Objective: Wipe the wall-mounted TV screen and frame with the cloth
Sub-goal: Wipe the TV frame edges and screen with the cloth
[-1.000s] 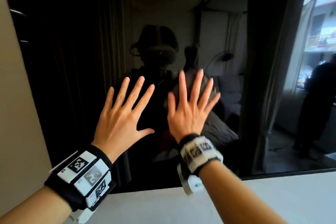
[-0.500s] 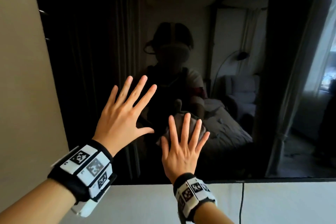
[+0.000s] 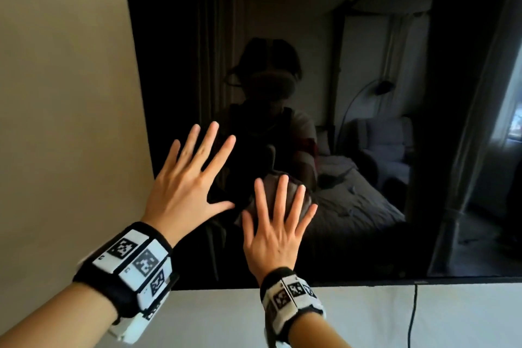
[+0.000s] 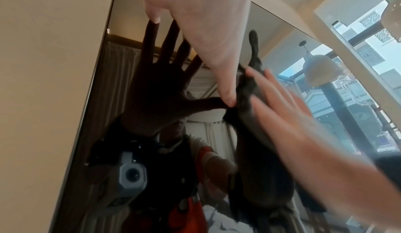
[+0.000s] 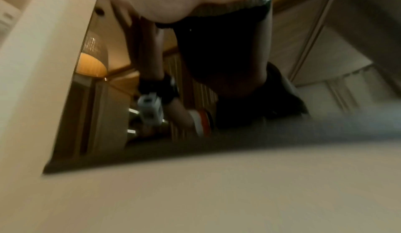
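- Both wrists wear black bands w/ white blocks carrying black-and-white square markers [image 3: 135, 260], closest thing to me from where I'm standing.
- Right hand [image 3: 275, 232] is flat, fingers straight and spread, pressing a dark grey cloth [image 3: 268, 192] against the TV screen [image 3: 367, 37]. Not clenched, nothing curled round it, just palm-on-cloth.
- Cloth sits low on the screen, left of centre, a bit above the bottom frame edge [image 3: 367, 280]. It's bunched up; a bit pokes out above the fingertips [image 3: 284, 178] and to the left of the hand.
- In the left wrist view the cloth [image 4: 249, 99] is sandwiched btw the right hand [image 4: 288, 109] and the glass, w/ a thin tail sticking up.
- Left hand [image 3: 186, 195] is also flat and released, fingers fanned out, planted on the screen just beside the cloth, near the TV's left edge. Holds nothing. Thumb tip [image 4: 228, 97] is touching or nearly touching the cloth, can't tell which.
- Right wrist view is blurry; shows mostly the heel of the palm [image 5: 169, 1] and pale wall [image 5: 195, 193] below the TV.
- A black cable [image 3: 413, 316] hangs down the wall under the TV's bottom edge.
- Beige wall [image 3: 62, 93] to the left of the TV.
- Screen is off and glossy: reflects the person, a bed, an armchair, a floor lamp, curtains.
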